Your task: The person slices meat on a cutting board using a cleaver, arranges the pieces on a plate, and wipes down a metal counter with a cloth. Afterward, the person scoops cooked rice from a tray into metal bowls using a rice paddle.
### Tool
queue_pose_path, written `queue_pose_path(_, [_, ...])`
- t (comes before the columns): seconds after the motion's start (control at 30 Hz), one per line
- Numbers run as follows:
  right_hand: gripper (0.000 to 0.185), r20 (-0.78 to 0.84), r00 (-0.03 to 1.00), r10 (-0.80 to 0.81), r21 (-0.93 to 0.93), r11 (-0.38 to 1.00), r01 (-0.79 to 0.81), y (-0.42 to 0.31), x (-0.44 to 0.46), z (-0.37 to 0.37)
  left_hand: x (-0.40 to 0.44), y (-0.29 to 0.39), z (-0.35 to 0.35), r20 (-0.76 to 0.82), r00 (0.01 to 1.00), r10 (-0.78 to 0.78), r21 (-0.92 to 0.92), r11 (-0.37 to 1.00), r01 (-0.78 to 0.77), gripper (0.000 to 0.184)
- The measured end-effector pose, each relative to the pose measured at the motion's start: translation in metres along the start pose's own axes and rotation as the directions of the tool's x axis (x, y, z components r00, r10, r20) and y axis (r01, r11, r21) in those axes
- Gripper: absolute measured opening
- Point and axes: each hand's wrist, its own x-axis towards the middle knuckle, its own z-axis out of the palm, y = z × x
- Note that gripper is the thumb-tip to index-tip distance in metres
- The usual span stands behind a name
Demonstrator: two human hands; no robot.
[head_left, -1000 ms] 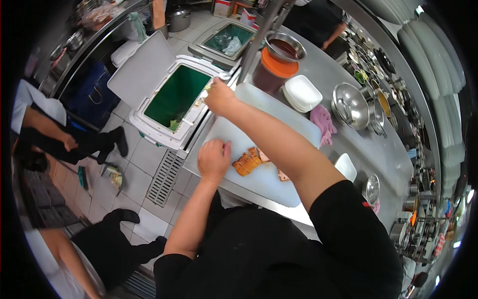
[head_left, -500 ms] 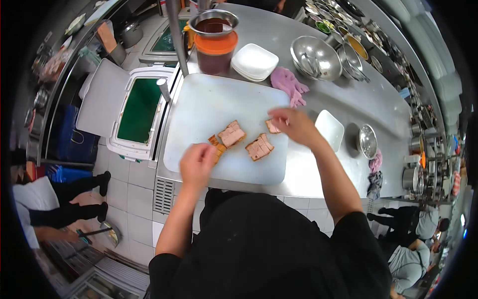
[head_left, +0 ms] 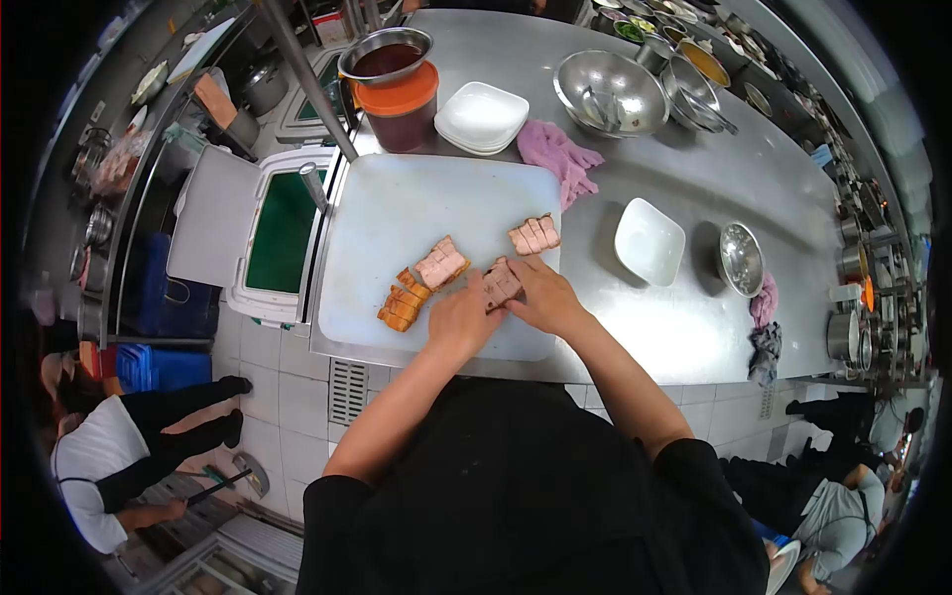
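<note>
On the white cutting board (head_left: 436,198) lie several sliced blocks of crispy roast pork. My left hand (head_left: 464,319) and my right hand (head_left: 547,300) close in from both sides on one sliced pork block (head_left: 502,282), fingers curled and pressing its slices together. Just left of my left hand is another pork block (head_left: 441,263), cut side up. Beside it sits a pork block (head_left: 404,301) with its golden skin showing. A further sliced pork block (head_left: 535,234) rests above my right hand near the board's right edge.
A white square bowl (head_left: 650,242) and a small metal bowl (head_left: 741,259) stand to the right. Behind the board are an orange-lidded tub (head_left: 399,107), stacked white dishes (head_left: 482,117), a pink cloth (head_left: 558,159) and a large steel bowl (head_left: 611,92). An open bin (head_left: 286,223) stands left.
My left hand has moved right from the golden-skinned pork, and my right hand has come down and left from the right-hand block. Both now hold the block between them. The view has shifted slightly.
</note>
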Motion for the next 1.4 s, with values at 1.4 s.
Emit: queue_pose_path(1.4, [0.057,0.072,0.995,-0.072,-0.043,0.996,0.076,-0.044,0.068,0.023,0.015,-0.044,-0.044,-0.104,0.992,0.066,0.328,0.944,-0.028,0.075])
